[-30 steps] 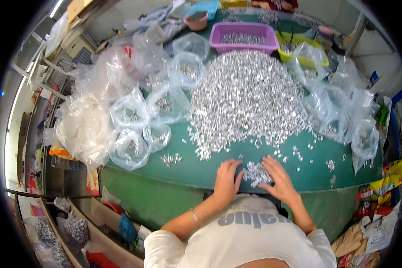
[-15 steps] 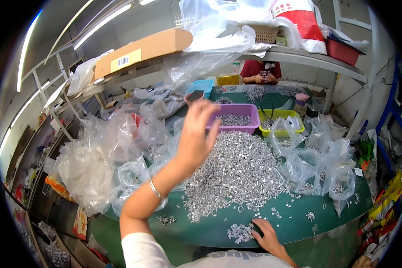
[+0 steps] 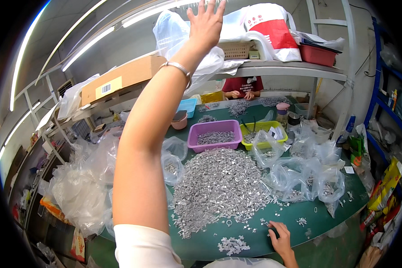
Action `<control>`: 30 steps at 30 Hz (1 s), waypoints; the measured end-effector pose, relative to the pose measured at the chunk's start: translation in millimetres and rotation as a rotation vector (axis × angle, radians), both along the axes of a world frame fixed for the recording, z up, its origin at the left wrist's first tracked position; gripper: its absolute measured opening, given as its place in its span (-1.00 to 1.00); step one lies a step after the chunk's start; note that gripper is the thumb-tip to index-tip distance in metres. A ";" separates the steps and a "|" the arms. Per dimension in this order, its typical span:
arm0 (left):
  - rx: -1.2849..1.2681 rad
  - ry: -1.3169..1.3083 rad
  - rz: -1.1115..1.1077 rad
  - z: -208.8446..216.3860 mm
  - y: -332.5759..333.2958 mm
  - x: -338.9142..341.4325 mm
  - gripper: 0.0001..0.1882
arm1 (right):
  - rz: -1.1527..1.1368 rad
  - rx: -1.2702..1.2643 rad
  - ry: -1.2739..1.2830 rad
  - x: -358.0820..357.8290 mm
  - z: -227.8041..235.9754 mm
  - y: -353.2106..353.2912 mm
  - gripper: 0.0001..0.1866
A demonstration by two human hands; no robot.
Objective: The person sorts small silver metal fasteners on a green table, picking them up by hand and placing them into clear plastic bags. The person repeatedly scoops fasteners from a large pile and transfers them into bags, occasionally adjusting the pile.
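Note:
My left hand [image 3: 206, 23] is raised high, in front of the ceiling light and the clear plastic on the shelf. Its fingers are spread and nothing shows in them. A bangle circles that wrist. Low at the table's near edge, my right hand [image 3: 280, 239] has loosely bent, parted fingers. Its fingertips lie beside a few small metal pieces [image 3: 264, 222], and no held thing shows. To its left is a small patch of pale little parts [image 3: 233, 245]. A large heap of small silvery metal parts [image 3: 219, 183] covers the middle of the green table [image 3: 295, 223].
Behind the heap stand a purple bin [image 3: 214, 145] and a yellow-green bin [image 3: 264, 145], both holding parts. Clear bags [image 3: 295, 178] lie right, more plastic bags [image 3: 82, 192] left. A shelf [image 3: 295, 69] with a carton [image 3: 120, 78] spans above. Another person [image 3: 243, 88] sits beyond.
My left hand has risen from above the heap to shelf height and higher, its fingers spreading. My right hand has shifted slightly right, off the pale parts. The view has tilted up.

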State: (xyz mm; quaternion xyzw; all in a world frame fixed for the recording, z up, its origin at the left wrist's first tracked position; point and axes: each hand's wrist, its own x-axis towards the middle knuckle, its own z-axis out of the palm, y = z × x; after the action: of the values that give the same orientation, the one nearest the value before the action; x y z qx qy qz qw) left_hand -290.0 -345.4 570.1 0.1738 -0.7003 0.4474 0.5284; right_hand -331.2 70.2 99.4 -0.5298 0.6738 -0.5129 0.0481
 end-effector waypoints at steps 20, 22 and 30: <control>0.229 0.099 -0.134 25.3 -14.3 -26.9 -0.87 | 0.010 -0.040 -0.006 -3.9 -12.8 4.9 -0.83; 0.189 0.110 -0.157 28.3 -14.5 -28.3 -0.89 | -0.014 -0.040 -0.001 -8.3 -13.2 6.8 -0.83; -0.057 0.220 -0.340 55.9 -25.8 -17.5 -0.78 | -0.117 -0.148 0.009 -7.4 -0.9 -2.5 -0.88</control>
State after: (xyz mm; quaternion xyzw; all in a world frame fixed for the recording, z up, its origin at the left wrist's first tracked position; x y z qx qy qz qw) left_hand -307.4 -371.1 625.9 0.0860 -0.6447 0.3497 0.6743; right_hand -338.6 67.6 98.6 -0.4939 0.6639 -0.5610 -0.0244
